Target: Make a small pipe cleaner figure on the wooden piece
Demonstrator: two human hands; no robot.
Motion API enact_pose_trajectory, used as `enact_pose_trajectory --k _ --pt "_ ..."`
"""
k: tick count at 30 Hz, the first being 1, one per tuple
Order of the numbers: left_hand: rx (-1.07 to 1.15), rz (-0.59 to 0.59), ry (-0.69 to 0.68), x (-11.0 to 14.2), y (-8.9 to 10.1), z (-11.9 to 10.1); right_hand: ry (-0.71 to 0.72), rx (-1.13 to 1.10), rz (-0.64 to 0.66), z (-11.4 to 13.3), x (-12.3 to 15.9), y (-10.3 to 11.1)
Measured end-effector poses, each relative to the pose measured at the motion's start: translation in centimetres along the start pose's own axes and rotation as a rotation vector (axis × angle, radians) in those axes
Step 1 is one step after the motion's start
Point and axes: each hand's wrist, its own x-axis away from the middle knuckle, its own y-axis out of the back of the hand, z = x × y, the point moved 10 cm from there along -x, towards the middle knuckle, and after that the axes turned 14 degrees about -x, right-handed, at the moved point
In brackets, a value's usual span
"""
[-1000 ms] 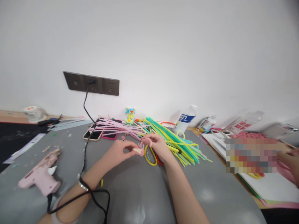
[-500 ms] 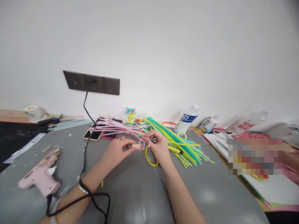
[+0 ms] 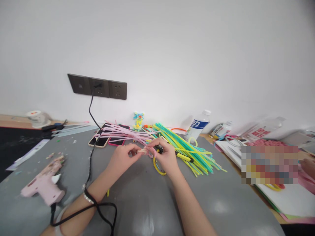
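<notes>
Over the middle of the table, my left hand (image 3: 123, 158) pinches a small pale pink piece (image 3: 142, 150) between thumb and fingers. Close against it, my right hand (image 3: 166, 156) has its fingers closed on a curled pink pipe cleaner (image 3: 153, 152). The two pieces meet between my fingertips, and whether they are joined I cannot tell. Just below the right fingers lies a yellow loop (image 3: 159, 167), partly hidden. A yellow tool with a black end (image 3: 184, 156) sits beside the right hand. A black cord (image 3: 90, 157) passes over my left wrist.
Pink pipe cleaners (image 3: 125, 132) lie across two phones (image 3: 98, 141). Green and yellow pipe cleaners (image 3: 189, 149) are heaped at right. A pink glue gun (image 3: 45, 185) rests at left. By the wall stand a small figure (image 3: 138, 122) and a bottle (image 3: 197, 126). Another person's hand (image 3: 307, 168) shows at far right.
My hands have drawn closer together, bringing the pale piece up against the curled pink pipe cleaner. The view has shifted very slightly.
</notes>
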Motion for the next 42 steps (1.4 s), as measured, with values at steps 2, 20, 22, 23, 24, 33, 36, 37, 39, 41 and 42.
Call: enact_pose_trajectory --k 2,20,22,23,24,33,36,37,39,41,42 --pt "0.015 -0.04 0.013 0.0 0.3 0.1 0.006 -0.003 -0.012 0.2 0.0 0.0" --pt "0.167 -0.202 0.123 0.3 1.9 1.0 0.276 0.147 0.158 3.1 0.8 -2.7" --pt "0.188 -0.205 0.125 0.4 1.9 1.1 0.266 0.17 0.168 3.2 0.8 -2.8" --pt "0.195 -0.207 0.128 0.4 1.9 1.2 0.263 0.181 0.173 3.2 0.8 -2.8" --pt "0.2 -0.208 0.133 0.4 1.8 1.2 0.261 0.185 0.18 3.2 0.9 -2.8" --pt "0.238 -0.203 0.151 0.4 1.8 1.3 0.202 0.149 0.185 2.8 1.1 -2.7" --pt "0.235 -0.212 0.152 0.3 1.9 1.3 0.194 0.137 0.188 2.9 1.1 -2.7" --pt "0.234 -0.214 0.154 0.3 2.0 1.3 0.189 0.128 0.186 2.8 1.1 -2.6" --pt "0.236 -0.216 0.161 0.3 2.0 1.2 0.159 0.104 0.166 2.5 1.0 -2.4" --pt "0.242 -0.22 0.169 0.4 2.0 1.3 0.106 0.07 0.123 1.7 0.9 -2.0" --pt "0.245 -0.224 0.17 0.4 2.1 1.3 0.072 0.046 0.103 1.2 0.8 -1.8"
